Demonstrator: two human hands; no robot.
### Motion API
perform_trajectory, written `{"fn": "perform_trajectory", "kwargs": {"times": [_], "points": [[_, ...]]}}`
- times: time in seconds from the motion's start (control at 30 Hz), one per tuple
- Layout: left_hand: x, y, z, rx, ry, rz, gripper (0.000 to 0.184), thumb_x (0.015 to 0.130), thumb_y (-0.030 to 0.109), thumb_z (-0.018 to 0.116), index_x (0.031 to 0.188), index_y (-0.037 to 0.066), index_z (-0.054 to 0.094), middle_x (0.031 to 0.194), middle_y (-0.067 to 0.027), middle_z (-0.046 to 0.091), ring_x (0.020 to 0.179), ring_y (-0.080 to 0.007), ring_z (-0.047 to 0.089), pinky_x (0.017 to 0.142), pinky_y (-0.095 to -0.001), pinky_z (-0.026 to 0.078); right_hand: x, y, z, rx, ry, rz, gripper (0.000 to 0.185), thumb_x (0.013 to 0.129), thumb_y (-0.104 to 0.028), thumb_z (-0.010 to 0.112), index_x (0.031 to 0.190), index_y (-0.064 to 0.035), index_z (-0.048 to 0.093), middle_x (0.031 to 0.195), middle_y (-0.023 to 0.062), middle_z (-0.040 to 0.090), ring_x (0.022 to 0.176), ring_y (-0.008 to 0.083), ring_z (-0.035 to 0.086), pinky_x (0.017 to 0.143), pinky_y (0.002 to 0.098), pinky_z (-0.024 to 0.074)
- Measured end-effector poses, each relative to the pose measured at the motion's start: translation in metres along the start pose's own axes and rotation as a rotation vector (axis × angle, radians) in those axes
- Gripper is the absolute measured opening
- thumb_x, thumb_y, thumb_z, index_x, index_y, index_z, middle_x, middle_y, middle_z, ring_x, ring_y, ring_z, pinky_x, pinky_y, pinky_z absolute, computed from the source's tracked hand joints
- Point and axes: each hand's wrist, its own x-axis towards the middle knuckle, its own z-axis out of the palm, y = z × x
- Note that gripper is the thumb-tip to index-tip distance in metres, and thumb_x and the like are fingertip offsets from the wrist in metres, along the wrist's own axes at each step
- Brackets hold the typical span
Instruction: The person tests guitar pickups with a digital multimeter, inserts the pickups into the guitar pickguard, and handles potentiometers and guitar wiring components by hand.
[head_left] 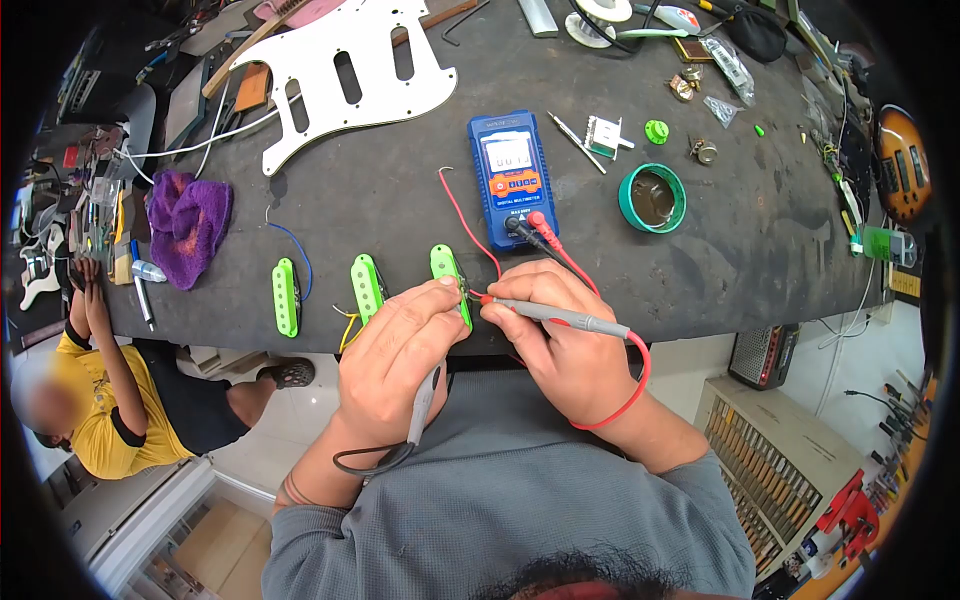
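My right hand (560, 345) is closed round the red-lead multimeter probe (560, 313), its tip at the right side of a green guitar pickup (444, 262). My left hand (395, 365) is closed on the black-lead multimeter probe (424, 402), and its fingertips touch the same pickup, partly covering it. The black probe's tip is hidden. A red wire (463, 213) runs from this pickup. Two more green pickups lie to the left, one with a blue wire (298, 243). Behind my hands, a blue digital multimeter (512, 228) is switched on with both leads plugged in.
A white pickguard (375, 95) and a purple cloth (190, 225) lie at the left. Right of the meter are a switch (602, 136), a green knob (656, 132) and a teal cup (629, 205). A person in a yellow shirt (120, 400) is at the left.
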Motion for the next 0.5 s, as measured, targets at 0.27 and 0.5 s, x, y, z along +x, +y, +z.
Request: {"fn": "perform_trajectory", "kwargs": {"times": [0.27, 0.5], "points": [[-0.012, 0.004, -0.018, -0.188, 0.095, -0.019, 0.024, 0.106, -0.001, 0.081, 0.124, 0.003, 0.066, 0.123, -0.0235, 0.081, 0.115, -0.0437, 0.084, 0.098, -0.0505, 0.069, -0.001, -0.005, -0.007, 0.010, -0.019, -0.001, 0.018, 0.100, -0.005, 0.085, 0.115, 0.0000, 0.075, 0.111, 0.0151, 0.077, 0.099, 0.0326, 0.077, 0.085, 0.0422, 0.0624], [-0.034, -0.027, -0.037, -0.296, 0.242, -0.214, 0.026, 0.111, -0.005, 0.071, 0.128, 0.003, 0.053, 0.125, -0.0285, 0.076, 0.119, -0.0400, 0.080, 0.105, -0.0494, 0.066, -0.001, -0.013, -0.007, -0.059, -0.013, -0.207, 0.031, 0.093, -0.009, 0.092, 0.118, -0.0050, 0.076, 0.113, 0.0113, 0.077, 0.102, 0.0315, 0.076, 0.085, 0.0430, 0.0622]]}}
